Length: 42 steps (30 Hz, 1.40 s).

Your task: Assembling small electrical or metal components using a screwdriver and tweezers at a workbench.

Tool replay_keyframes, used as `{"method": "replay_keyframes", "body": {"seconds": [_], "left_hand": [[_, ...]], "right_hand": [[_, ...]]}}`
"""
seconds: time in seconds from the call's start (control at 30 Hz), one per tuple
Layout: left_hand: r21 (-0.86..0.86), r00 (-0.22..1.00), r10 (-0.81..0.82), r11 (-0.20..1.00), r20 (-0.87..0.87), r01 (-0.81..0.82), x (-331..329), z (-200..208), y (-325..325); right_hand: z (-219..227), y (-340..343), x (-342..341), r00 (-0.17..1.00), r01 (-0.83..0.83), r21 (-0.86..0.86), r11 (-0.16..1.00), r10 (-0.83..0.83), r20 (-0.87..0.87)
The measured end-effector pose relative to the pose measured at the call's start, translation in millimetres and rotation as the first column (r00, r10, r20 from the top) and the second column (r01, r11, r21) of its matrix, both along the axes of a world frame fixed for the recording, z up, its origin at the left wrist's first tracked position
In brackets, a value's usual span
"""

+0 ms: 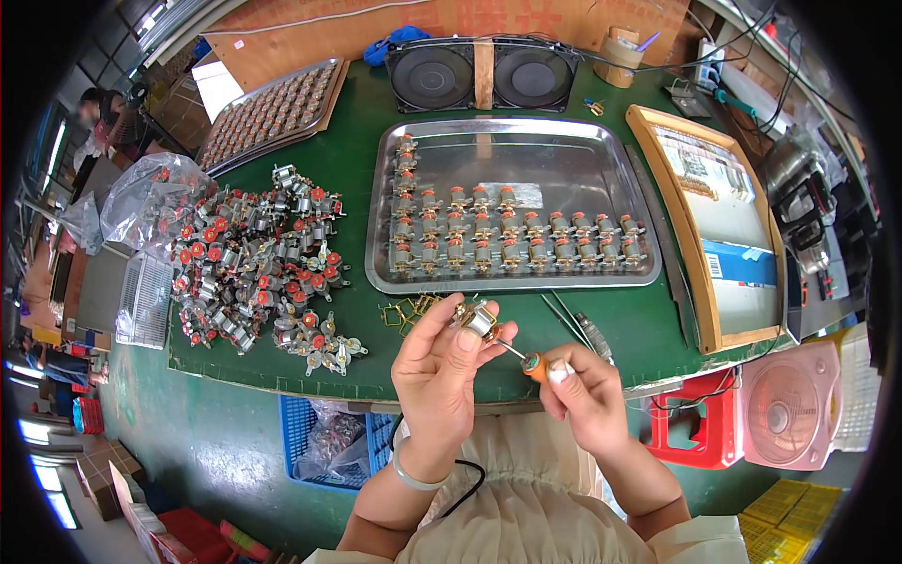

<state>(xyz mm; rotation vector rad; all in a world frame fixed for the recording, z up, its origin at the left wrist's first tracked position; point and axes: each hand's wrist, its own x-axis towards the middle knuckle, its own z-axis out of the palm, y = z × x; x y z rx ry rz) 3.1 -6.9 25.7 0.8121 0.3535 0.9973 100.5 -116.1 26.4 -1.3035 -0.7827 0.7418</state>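
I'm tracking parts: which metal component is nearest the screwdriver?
The component held in the left hand, by the tip of the orange-handled screwdriver, unlike those heaped on the table or set in trays.

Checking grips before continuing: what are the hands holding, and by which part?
The left hand holds a small metal component by its silver body; the right hand holds a screwdriver by its orange handle.

The green workbench [355, 132] is viewed at close range, from above its near side, by a head-worn fisheye camera aimed downward and forward across it.
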Motion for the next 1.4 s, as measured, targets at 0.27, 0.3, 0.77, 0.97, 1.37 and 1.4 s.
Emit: {"method": "replay_keyframes", "body": {"seconds": [0.27,0.3,0.77,0.97,1.37,1.4], "left_hand": [[0.001,1.000,-0.029,1.000,0.000,0.029,1,0,2],[-0.012,0.999,-0.035,0.999,0.002,0.035,2,0,2],[0.013,0.999,0.036,0.999,-0.013,-0.036,3,3,0],[-0.010,0.996,0.046,0.999,0.070,-0.046,3,1,1],[0.037,0.999,0.009,0.999,0.043,-0.010,0,-2,4],[0.035,0.999,-0.005,0.999,0.049,0.003,0,-1,4]], "right_hand": [[4,-2,6,0.870,-0.254,-0.082,0.964,0.191,-0.455],[4,-2,5,0.870,-0.254,-0.082,0.964,0.190,-0.456],[-16,6,-8,0.851,0.169,0.215,0.962,-0.253,0.461],[-15,6,-11,0.919,0.184,0.192,0.964,-0.238,0.315],[5,0,9,0.709,-0.346,0.053,0.937,0.298,-0.640],[5,0,9,0.708,-0.346,0.054,0.937,0.298,-0.640]]}}
